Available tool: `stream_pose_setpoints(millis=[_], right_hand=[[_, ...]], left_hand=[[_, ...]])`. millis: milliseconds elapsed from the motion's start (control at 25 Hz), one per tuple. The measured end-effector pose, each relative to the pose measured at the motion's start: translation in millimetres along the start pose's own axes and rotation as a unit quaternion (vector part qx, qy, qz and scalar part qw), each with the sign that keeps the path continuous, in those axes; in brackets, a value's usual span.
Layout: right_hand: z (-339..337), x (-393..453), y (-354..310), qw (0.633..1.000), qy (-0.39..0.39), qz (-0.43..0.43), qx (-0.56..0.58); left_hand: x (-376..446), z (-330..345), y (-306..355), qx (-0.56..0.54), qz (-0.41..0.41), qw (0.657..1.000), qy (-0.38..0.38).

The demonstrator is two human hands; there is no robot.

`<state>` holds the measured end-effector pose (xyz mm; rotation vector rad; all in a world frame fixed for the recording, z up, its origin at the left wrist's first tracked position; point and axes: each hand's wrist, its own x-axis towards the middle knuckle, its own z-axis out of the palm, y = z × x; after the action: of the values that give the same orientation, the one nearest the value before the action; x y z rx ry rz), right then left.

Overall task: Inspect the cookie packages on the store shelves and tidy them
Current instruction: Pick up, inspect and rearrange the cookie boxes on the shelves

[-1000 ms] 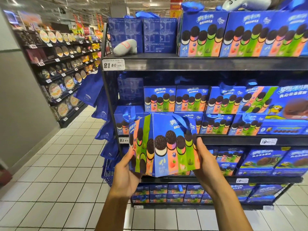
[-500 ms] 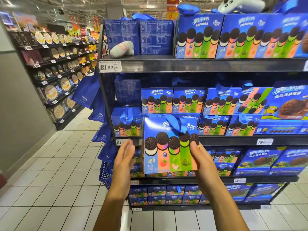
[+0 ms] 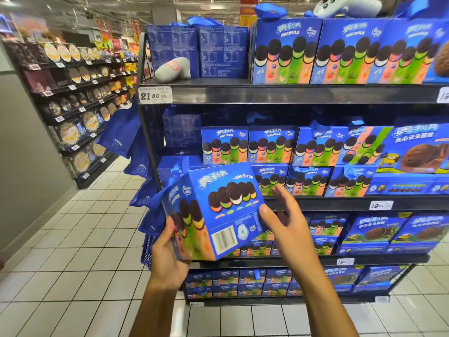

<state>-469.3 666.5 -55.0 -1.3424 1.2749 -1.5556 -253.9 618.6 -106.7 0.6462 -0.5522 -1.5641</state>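
A blue cookie gift box [image 3: 218,210] with printed sandwich cookies hangs tilted in front of the shelves, its barcode side turned toward me. My left hand [image 3: 167,254] grips it from below at its lower left corner. My right hand [image 3: 284,220] touches the box's right edge with the thumb, its fingers spread and nearly straight. Behind it, matching blue boxes [image 3: 272,147] stand in rows on the black shelf unit [image 3: 291,94].
Larger boxes [image 3: 286,52] and a grey plush toy [image 3: 172,69] sit on the top shelf. Blue tote bags [image 3: 121,135] hang off the unit's left end. A price tag [image 3: 155,94] reads 21.80. Tiled aisle floor [image 3: 73,239] runs left, past shelves of round tins [image 3: 73,93].
The box was upright facing me between both hands; now it is tipped over with the barcode side showing, my left hand under it and my right hand opening off its side.
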Motion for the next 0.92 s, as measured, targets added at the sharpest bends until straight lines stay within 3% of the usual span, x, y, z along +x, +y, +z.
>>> stream_pose_setpoints(millis=[200, 640, 840, 920], right_hand=[[3, -6, 2, 0.993, -0.108, 0.009, 0.053], [5, -13, 3, 0.994, -0.094, 0.001, 0.062], [11, -13, 3, 1.000, -0.025, 0.006, 0.005], [17, -14, 2, 0.999, -0.032, 0.001, -0.011]], left_hand=[[-8, -4, 0, -0.010, -0.026, 0.999, 0.016], [-14, -13, 2, 0.005, -0.027, 1.000, 0.015], [-8, -4, 7, 0.024, 0.015, 1.000, 0.002], [-7, 5, 9, 0.069, 0.049, 0.996, 0.008]])
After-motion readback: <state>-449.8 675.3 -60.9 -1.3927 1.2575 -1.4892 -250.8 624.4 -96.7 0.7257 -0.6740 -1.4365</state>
